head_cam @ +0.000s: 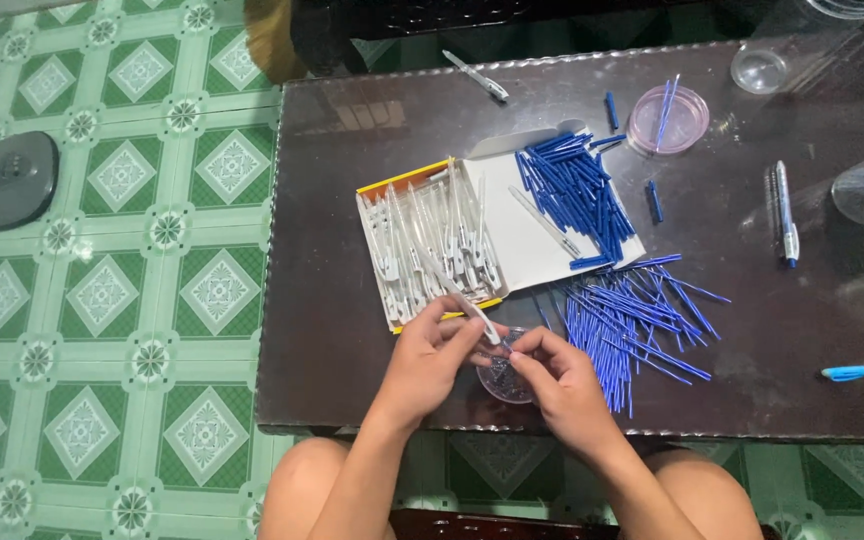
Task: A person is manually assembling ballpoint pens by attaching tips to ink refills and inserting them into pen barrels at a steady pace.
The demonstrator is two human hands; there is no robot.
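Because the parts are sorted by kind across the dark surface (352,370), each supply lies within a short reach of the person seated at its 6 o'clock edge. The left hand (430,352) is closed around a white pen barrel (457,290), holding it slanted with its lower tip pointing toward the right hand (552,378), so the open end appears to face the fingers that work on it. The right hand is pinched shut just beside that tip; whatever small piece it may grip is too tiny to tell. Directly beneath both hands sits a small clear cup (500,378), apparently holding tiny parts, placed where the fingers can dip in without travelling. At 12 o'clock from the hands an open shallow box (542,262) keeps white barrels (432,240) stacked in its left half and blue caps (572,190) heaped along its right side, so they cannot roll away. At 3 o'clock from the hands blue refills (642,320) lie fanned loose on the surface. Farther off, toward 1 o'clock, a pink dish (668,120) holds two refills, and finished pens (785,212) lie set apart near the right edge
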